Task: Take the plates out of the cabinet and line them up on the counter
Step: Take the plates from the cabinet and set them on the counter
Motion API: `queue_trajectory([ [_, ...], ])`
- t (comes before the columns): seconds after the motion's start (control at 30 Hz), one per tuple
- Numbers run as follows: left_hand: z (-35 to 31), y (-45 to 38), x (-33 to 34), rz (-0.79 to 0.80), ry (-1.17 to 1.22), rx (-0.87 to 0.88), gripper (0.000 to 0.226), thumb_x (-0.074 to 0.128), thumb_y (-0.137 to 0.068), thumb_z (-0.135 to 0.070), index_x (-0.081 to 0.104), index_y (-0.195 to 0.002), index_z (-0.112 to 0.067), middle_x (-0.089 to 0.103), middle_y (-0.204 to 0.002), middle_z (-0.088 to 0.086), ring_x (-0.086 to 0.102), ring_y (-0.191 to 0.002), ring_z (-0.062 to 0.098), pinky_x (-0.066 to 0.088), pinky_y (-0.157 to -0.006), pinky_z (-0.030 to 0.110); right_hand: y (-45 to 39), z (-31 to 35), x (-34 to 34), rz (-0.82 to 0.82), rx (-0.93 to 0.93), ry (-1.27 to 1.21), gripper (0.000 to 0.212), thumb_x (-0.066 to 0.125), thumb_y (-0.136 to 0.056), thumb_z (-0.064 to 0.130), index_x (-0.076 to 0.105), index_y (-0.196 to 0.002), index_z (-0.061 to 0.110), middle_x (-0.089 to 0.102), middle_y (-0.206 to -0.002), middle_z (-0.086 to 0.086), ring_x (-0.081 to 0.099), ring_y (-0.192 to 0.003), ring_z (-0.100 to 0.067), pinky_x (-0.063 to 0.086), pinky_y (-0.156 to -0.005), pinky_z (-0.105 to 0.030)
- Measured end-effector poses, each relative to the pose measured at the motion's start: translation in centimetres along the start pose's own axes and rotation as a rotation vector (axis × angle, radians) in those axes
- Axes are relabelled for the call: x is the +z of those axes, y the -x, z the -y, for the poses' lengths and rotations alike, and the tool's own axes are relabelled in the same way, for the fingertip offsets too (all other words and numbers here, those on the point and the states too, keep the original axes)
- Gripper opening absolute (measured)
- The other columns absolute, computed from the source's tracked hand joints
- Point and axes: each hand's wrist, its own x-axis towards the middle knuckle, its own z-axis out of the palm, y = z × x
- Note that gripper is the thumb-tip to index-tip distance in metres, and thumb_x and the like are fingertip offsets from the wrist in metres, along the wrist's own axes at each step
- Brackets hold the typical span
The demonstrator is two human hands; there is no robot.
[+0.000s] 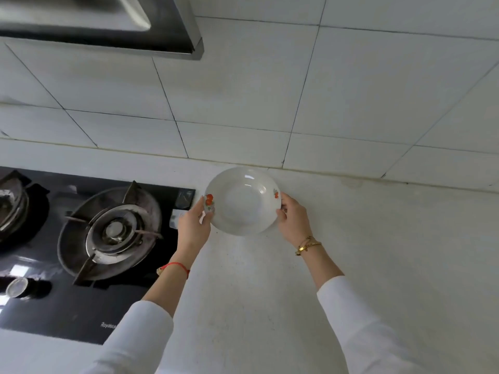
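Note:
A white deep plate (243,202) with small orange fruit prints on its rim is at the back of the white counter (351,265), close to the tiled wall. My left hand (193,224) pinches its left rim, thumb on top by the orange print. My right hand (293,217) grips the right rim. The plate tilts a little toward me; a second rim edge shows just under its lower right side, so I cannot tell whether it is one plate or two stacked. No cabinet is in view.
A black glass gas hob (89,255) with a round burner (114,230) lies immediately left of the plate. A steel range hood (108,25) hangs above it. The white tiled wall (297,90) rises behind the counter, which stretches on to the right.

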Motion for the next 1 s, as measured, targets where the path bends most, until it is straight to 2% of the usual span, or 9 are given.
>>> queue_trajectory([
  [0.13,0.9,-3.4,0.7,0.019,0.006,-0.025,0.049,0.054,-0.097,-0.017,0.042,-0.144,-0.012,0.058,-0.136,0.008,0.053,-0.128,0.024,0.043,-0.104,0.032,-2.8,-0.9,1.6,0.051,0.012,0.03,0.042,0.05,-0.087,-0.001,0.054,-0.126,0.014,0.065,-0.11,-0.006,0.061,-0.101,-0.02,0.05,-0.088,-0.028],
  [0.23,1.3,-5.2,1.3,0.001,-0.028,-0.039,0.05,0.055,-0.096,-0.014,0.042,-0.144,-0.01,0.06,-0.133,0.01,0.055,-0.126,0.025,0.043,-0.107,0.034,-4.3,-1.6,2.7,0.077,0.026,0.047,0.046,0.051,-0.086,0.0,0.051,-0.13,0.016,0.064,-0.114,-0.006,0.06,-0.105,-0.021,0.052,-0.093,-0.036],
  [0.4,2.0,-6.9,2.3,-0.002,-0.008,-0.067,0.052,0.056,-0.096,-0.011,0.04,-0.145,-0.009,0.058,-0.134,0.013,0.054,-0.127,0.027,0.04,-0.106,0.032,-5.9,-2.3,3.7,0.099,0.047,0.067,0.048,0.051,-0.086,0.0,0.048,-0.132,0.016,0.06,-0.118,-0.006,0.057,-0.11,-0.021,0.05,-0.097,-0.037],
  [0.73,2.0,-7.4,2.8,0.004,-0.01,-0.105,0.054,0.054,-0.096,-0.01,0.037,-0.147,-0.011,0.056,-0.136,0.013,0.052,-0.128,0.027,0.038,-0.108,0.035,-6.5,-2.3,4.1,0.119,0.06,0.108,0.05,0.051,-0.09,0.002,0.043,-0.137,0.016,0.057,-0.123,-0.008,0.055,-0.113,-0.023,0.05,-0.097,-0.041],
  [0.87,1.5,-6.7,2.4,-0.009,-0.041,-0.09,0.054,0.055,-0.096,-0.019,0.037,-0.147,-0.012,0.053,-0.14,0.012,0.049,-0.131,0.029,0.038,-0.108,0.037,-6.0,-1.9,3.4,0.138,0.092,0.149,0.052,0.051,-0.093,0.012,0.034,-0.142,0.013,0.049,-0.134,-0.01,0.045,-0.125,-0.026,0.043,-0.105,-0.044],
  [1.0,0.5,-5.4,1.1,-0.049,-0.095,0.008,0.052,0.056,-0.096,-0.024,0.041,-0.144,-0.009,0.049,-0.145,0.011,0.042,-0.137,0.027,0.033,-0.113,0.04,-4.7,-1.2,1.8,0.099,0.114,0.218,0.053,0.046,-0.097,0.021,0.029,-0.145,0.007,0.04,-0.143,-0.014,0.035,-0.132,-0.03,0.036,-0.107,-0.04],
])
